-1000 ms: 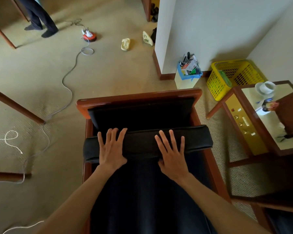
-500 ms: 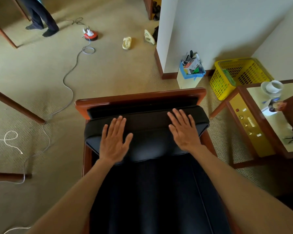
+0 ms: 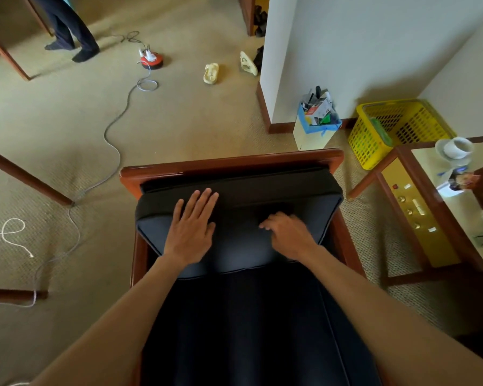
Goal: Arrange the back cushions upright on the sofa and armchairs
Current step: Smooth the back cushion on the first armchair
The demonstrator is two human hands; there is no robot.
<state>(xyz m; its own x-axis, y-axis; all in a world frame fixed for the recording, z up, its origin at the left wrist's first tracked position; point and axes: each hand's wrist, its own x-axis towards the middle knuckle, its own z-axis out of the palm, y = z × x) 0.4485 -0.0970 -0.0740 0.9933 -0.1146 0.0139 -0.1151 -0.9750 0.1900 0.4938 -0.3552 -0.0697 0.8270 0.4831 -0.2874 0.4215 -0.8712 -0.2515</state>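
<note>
Black back cushion (image 3: 236,218) leaning against armchair (image 3: 229,164) backrest; left hand (image 3: 191,222) pressing flat, fingers spread; right hand (image 3: 289,235) curled, patting. Advising even pressure both sides, seating base snugly.

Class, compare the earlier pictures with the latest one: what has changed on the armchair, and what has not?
The back cushion was tipped up against the chair back. The left hand stays flat on it; the right hand has curled its fingers. The seat cushion is unchanged.
</note>
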